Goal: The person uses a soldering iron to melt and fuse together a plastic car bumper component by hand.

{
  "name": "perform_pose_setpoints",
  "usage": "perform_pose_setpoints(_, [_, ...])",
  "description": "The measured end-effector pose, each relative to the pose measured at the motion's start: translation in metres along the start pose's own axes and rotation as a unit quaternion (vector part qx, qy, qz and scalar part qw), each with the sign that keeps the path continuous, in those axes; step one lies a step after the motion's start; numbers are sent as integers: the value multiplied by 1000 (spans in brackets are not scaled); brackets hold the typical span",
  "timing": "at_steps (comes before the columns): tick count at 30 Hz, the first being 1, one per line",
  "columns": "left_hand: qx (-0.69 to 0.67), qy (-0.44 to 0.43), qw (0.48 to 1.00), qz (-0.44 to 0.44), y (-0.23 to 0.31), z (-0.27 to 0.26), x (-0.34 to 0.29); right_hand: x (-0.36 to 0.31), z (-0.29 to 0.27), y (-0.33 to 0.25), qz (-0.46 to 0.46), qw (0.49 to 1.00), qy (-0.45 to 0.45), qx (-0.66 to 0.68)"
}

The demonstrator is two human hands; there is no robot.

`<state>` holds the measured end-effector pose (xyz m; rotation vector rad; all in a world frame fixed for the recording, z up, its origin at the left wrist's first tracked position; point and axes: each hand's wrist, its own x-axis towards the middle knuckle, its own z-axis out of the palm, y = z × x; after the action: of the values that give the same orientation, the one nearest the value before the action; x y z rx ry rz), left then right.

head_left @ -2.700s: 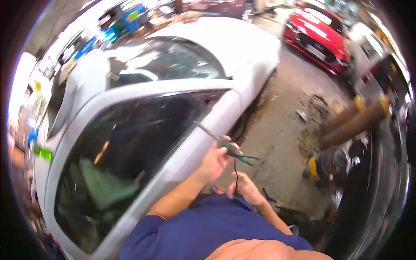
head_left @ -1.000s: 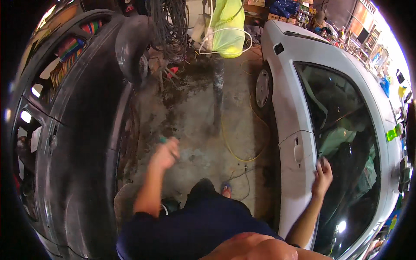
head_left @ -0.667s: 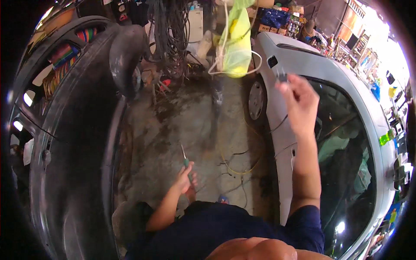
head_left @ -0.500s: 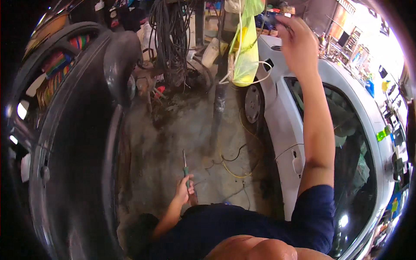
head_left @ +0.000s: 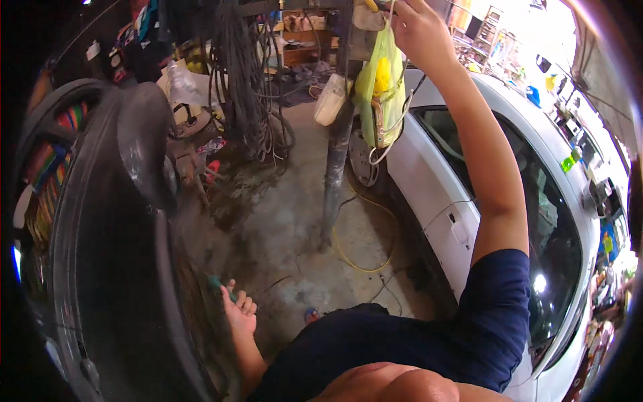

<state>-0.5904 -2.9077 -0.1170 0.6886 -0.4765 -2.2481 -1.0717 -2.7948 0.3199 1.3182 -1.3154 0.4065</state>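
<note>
My left hand (head_left: pixel 241 311) is low, beside the dark car door, with its fingers closed round a screwdriver (head_left: pixel 222 284). The green handle shows past the thumb; the shaft blurs into the dark background. Raised at the top, my right hand (head_left: pixel 423 37) has bent, closed fingers beside a white cord, partly at the picture's edge; what they hold is hidden. Just below and left of it hangs a translucent yellow-green plastic bag (head_left: pixel 367 90), with something bright yellow and a brownish piece inside. The bag hangs close to an upright dark post (head_left: pixel 335 177).
A dark car door (head_left: pixel 107 254) stands at the left and a silver car (head_left: pixel 435 177) at the right. Black cables (head_left: pixel 244 87) hang in coils ahead. A yellow hose (head_left: pixel 351 264) loops over the stained concrete floor (head_left: pixel 274 231). A whitish box (head_left: pixel 331 100) hangs by the post.
My left hand with the screwdriver has moved left toward the dark door, and the screwdriver now tilts left. My right hand has come closer to the bag's top. The view has shifted.
</note>
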Motion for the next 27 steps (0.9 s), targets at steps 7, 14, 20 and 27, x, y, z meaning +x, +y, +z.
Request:
perform_pose_setpoints(7, [70, 93, 993, 31, 14, 19, 44, 9, 10, -4, 76, 996, 13, 55])
perform_pose_setpoints(14, [196, -8, 965, 173, 4, 79, 36, -6, -6, 1, 121, 990, -28, 64])
perform_pose_setpoints(20, [348, -342, 859, 158, -8, 136, 26, -155, -96, -81, 338, 907, 185, 171])
perform_pose_setpoints(27, [609, -643, 460, 64, -175, 325, -30, -317, -210, -251, 626, 665, -12, 406])
